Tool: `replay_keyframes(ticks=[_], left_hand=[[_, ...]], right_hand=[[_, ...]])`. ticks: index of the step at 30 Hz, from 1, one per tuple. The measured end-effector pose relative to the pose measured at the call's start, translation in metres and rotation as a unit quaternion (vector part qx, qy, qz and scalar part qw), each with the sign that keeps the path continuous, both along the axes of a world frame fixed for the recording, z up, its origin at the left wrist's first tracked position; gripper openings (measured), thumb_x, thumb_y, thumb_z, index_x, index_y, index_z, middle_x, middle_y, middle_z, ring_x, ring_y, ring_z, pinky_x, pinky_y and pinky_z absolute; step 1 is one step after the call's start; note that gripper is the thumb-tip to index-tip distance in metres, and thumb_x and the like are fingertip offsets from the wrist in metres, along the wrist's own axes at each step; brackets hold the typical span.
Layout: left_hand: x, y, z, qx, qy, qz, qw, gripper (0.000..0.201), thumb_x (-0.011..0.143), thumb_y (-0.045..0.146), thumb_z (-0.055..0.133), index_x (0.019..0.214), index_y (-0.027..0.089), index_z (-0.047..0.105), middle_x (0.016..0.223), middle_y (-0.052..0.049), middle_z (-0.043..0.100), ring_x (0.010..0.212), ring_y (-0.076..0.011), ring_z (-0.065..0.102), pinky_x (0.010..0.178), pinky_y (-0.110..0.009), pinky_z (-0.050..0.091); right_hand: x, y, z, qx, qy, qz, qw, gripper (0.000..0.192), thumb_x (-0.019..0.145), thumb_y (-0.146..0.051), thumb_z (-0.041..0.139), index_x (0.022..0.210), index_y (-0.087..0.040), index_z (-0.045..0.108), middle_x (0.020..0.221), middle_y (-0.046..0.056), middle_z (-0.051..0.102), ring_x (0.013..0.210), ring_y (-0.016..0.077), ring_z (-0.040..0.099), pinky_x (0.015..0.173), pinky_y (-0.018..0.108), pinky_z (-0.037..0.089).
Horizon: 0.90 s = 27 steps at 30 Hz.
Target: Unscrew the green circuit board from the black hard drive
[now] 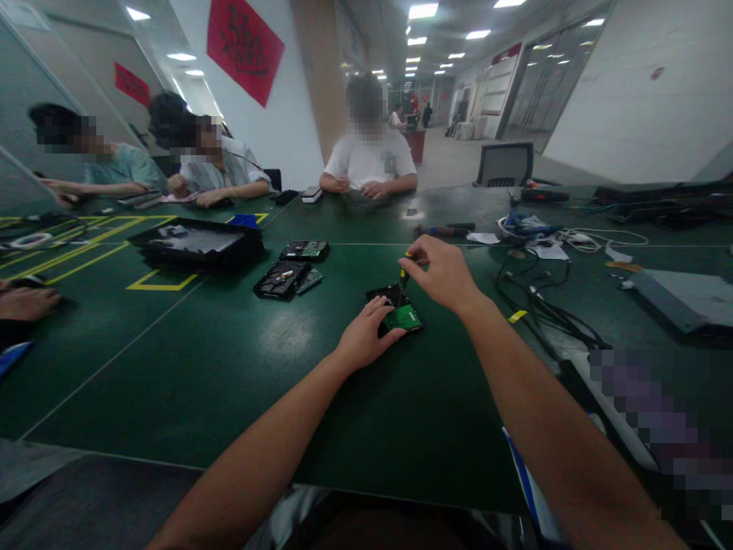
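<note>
A small black hard drive with a green circuit board (402, 315) lies on the green table mat (240, 367) in front of me. My left hand (365, 334) rests on its near left edge, fingers pressing it down. My right hand (440, 271) hovers just above and behind it, closed on a small screwdriver with a yellow and black handle (404, 272), tip pointing down at the drive's far side.
Two more opened drives (286, 278) (305, 250) and a black tray (198, 244) lie to the left. Cables (538, 305) and tools spread on the right. Three people sit across the table; another person's hand (26, 302) rests at the left edge.
</note>
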State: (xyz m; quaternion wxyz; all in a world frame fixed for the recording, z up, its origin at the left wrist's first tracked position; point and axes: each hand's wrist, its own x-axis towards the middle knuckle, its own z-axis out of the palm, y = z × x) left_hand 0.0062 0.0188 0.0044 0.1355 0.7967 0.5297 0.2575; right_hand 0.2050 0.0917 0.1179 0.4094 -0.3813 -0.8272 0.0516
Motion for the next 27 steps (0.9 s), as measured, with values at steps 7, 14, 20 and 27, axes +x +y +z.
replay_keyframes(ticks=[7,14,20,27], left_hand=[[0.0000,-0.0001,0.0003,0.001,0.001,0.000,1.000,0.061,0.093,0.058,0.062,0.142,0.021,0.056,0.162,-0.011,0.042,0.153,-0.0271,0.033,0.126,-0.045,0.032],[-0.0001,-0.0011,0.0020,0.001,0.004,0.002,1.000,0.061,0.094,0.057,0.062,0.142,0.021,0.056,0.162,-0.011,0.042,0.153,-0.0266,0.033,0.126,-0.045,0.032],[0.0004,-0.0024,0.0029,0.000,0.005,0.004,1.000,0.060,0.094,0.057,0.061,0.142,0.021,0.056,0.162,-0.011,0.042,0.154,-0.0262,0.032,0.126,-0.045,0.032],[0.0003,-0.0012,0.0021,-0.001,0.001,0.003,1.000,0.061,0.094,0.058,0.062,0.142,0.021,0.057,0.162,-0.011,0.042,0.153,-0.0274,0.033,0.126,-0.046,0.032]], right_hand=[[-0.0014,-0.0007,-0.0012,0.006,0.000,0.006,1.000,0.011,0.089,-0.028,0.066,0.097,-0.022,0.060,0.097,0.007,0.069,0.087,0.0232,0.065,0.081,0.039,0.052],[-0.0016,-0.0015,-0.0006,0.006,0.003,0.005,1.000,0.009,0.091,-0.027,0.063,0.089,-0.024,0.055,0.090,0.005,0.067,0.082,0.0214,0.063,0.078,0.037,0.051],[-0.0017,-0.0018,-0.0001,0.010,-0.002,0.007,1.000,0.008,0.091,-0.025,0.062,0.093,-0.024,0.054,0.093,0.005,0.067,0.084,0.0215,0.063,0.078,0.037,0.050],[-0.0009,-0.0011,0.0000,0.007,-0.004,0.009,1.000,0.011,0.092,-0.031,0.065,0.095,-0.024,0.056,0.094,0.006,0.067,0.083,0.0220,0.063,0.079,0.038,0.050]])
